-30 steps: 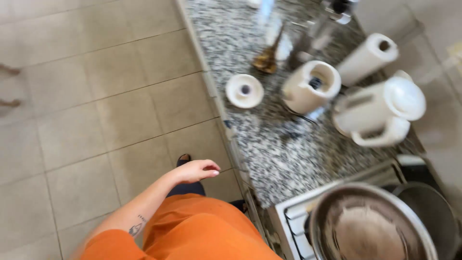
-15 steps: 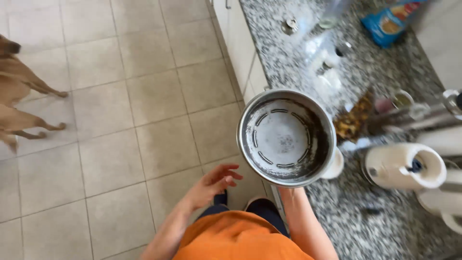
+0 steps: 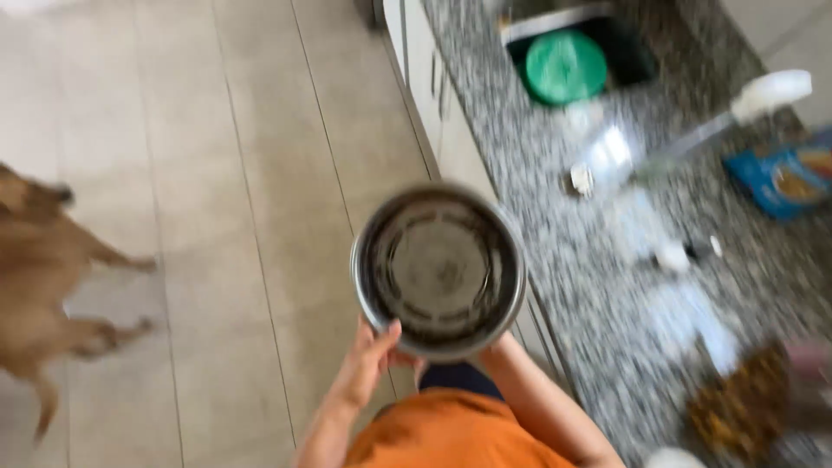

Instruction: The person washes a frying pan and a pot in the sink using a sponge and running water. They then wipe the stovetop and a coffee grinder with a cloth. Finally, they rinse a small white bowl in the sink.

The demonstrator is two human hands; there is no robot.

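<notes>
The frame is motion-blurred; fine detail is limited.

**Held item.** A round metal bowl (image 3: 438, 270) is carried in front of the body, over the tiled floor (image 3: 234, 173) and just beside the front edge of the bench (image 3: 555, 260). Its opening faces the camera. The inside looks dark and bare of contents, with pale concentric rings on the bottom. The bowl is not resting on the bench or the floor; both hands carry it.

**Left hand.** The left hand (image 3: 371, 360) is at the lower left rim of the bowl. The thumb lies against the rim and the fingers go under the bowl wall, so the grip is closed around the rim.

**Right hand.** The right hand (image 3: 496, 348) meets the lower right rim. Most of it is hidden behind the bowl; only the wrist and forearm show clearly. How far its grip is closed cannot be told, though it appears to support the bowl from beneath.

**Surroundings.**
- The person wears an orange garment (image 3: 451, 433), seen at the bottom edge of the view.
- The bench is speckled grey stone and runs along the right side. White cabinet fronts (image 3: 425, 78) sit below its front edge.
- At the far end of the bench, a dark sink (image 3: 637, 52) holds a green round object (image 3: 565, 67).
- A blue packet (image 3: 784, 180) lies near the right edge of the bench.
- A brown dog (image 3: 43, 277) stands on the floor at the left, well apart from the bowl.
</notes>
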